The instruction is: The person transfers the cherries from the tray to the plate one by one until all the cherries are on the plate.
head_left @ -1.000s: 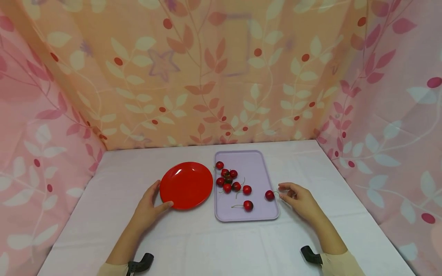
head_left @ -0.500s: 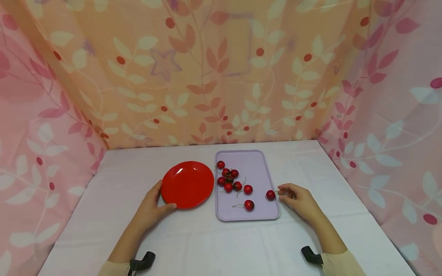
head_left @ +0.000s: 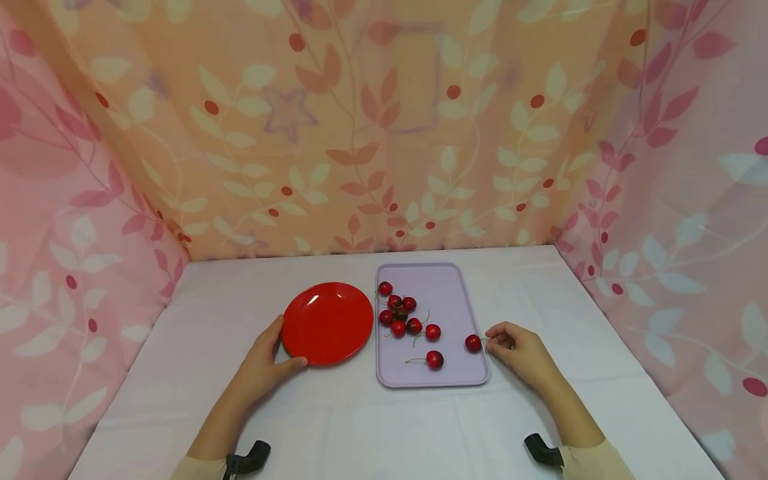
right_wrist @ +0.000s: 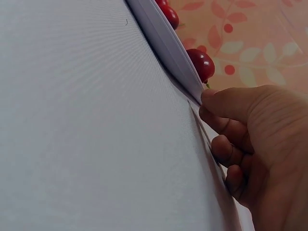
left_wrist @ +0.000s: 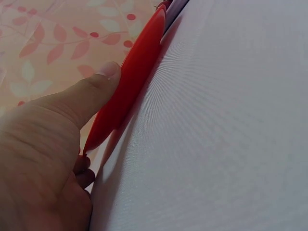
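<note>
In the head view a round red plate lies on the white cloth, left of a lilac tray. My left hand holds the plate's left rim, thumb on the near edge and fingers around the far-left side. The left wrist view shows the thumb over the rim. My right hand is at the tray's right edge, thumb and forefinger pinching the stem of a dark red cherry. That cherry still rests on the tray. The right hand's other fingers are curled beneath.
Several more cherries cluster along the tray's left side, with one lone cherry near its front. Patterned curtains close off the back and both sides of the white-covered table. A black wrist mount sits on the left forearm.
The right thumb and forefinger have come closer together at the cherry's stem. The left hand, plate and tray keep their places; the head view shifts slightly.
</note>
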`<state>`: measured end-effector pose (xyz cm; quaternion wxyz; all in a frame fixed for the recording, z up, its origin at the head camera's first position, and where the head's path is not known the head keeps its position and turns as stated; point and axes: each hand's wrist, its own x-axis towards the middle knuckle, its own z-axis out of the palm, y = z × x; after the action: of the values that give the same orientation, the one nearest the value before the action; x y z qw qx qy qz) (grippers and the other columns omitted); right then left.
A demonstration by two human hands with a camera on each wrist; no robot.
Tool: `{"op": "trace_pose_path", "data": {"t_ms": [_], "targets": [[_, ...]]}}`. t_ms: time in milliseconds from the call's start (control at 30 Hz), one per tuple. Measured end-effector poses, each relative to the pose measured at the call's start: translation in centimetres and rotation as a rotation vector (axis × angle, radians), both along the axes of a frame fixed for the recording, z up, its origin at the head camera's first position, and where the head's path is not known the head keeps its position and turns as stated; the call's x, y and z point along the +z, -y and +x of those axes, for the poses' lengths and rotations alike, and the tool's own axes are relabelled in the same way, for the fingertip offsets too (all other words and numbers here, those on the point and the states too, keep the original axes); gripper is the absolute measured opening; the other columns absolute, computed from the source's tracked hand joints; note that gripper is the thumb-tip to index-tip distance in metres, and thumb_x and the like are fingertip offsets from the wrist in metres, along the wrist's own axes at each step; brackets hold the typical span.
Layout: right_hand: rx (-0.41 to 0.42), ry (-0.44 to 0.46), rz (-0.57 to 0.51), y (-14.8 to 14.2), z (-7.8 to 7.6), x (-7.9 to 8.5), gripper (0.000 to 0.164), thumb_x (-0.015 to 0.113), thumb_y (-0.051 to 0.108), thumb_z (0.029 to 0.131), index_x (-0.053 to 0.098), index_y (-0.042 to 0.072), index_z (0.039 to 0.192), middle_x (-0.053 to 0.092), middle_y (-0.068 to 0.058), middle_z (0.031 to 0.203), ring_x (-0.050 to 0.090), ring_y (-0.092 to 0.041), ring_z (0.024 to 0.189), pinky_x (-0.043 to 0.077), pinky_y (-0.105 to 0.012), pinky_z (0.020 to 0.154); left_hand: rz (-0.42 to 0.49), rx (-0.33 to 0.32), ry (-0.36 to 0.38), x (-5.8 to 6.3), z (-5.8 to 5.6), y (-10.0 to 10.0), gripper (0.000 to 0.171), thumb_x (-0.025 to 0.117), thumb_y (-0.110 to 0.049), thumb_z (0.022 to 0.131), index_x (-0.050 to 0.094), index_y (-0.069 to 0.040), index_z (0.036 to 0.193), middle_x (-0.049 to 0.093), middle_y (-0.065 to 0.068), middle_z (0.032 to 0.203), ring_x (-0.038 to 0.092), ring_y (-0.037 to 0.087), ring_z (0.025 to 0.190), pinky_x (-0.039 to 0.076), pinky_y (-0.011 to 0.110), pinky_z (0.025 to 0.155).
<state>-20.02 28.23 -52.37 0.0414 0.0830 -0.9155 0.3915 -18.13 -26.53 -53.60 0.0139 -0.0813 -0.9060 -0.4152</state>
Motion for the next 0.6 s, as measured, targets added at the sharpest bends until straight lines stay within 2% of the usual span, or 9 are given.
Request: {"op": "trace_pose_path", "data": {"t_ms": [267,400,600], "targets": [[-0.016,-0.024,-0.049,0.03,0.11,0.27,0.015,0.081,0.022,0.09,0.072,0.017,0.101,0.073,0.003,0.091,0.063,-0.009,0.08,0.053,-0.02,0.07,-0.009,-0.006,-0.028,-0.18,-0.04,0.18,0.114,0.083,-0.052,0.081,0.019,-0.009,0.164,0.028,0.013,0.168,0.028,0.037,0.153,0.042,0.051,0.112],[-0.034,-0.009,-0.125,0.02,0.38,0.12,0.012,0.08,0.02,0.091,0.072,0.015,0.099,0.073,-0.001,0.091,0.063,-0.01,0.079,0.053,-0.019,0.068,0.007,-0.011,-0.033,-0.39,0.14,0.17,0.112,0.084,-0.05,0.081,0.021,-0.01,0.164,0.029,0.011,0.167,0.03,0.036,0.153,0.043,0.05,0.111],[-0.005,0.001,-0.262,0.13,0.5,0.46,0.017,0.079,0.019,0.092,0.072,0.007,0.101,0.073,-0.008,0.092,0.067,-0.013,0.078,0.057,-0.021,0.068,0.025,-0.046,-0.07,-0.27,-0.12,0.15,0.111,0.084,-0.048,0.082,0.021,-0.008,0.164,0.031,0.011,0.167,0.032,0.036,0.152,0.044,0.049,0.109]]}}
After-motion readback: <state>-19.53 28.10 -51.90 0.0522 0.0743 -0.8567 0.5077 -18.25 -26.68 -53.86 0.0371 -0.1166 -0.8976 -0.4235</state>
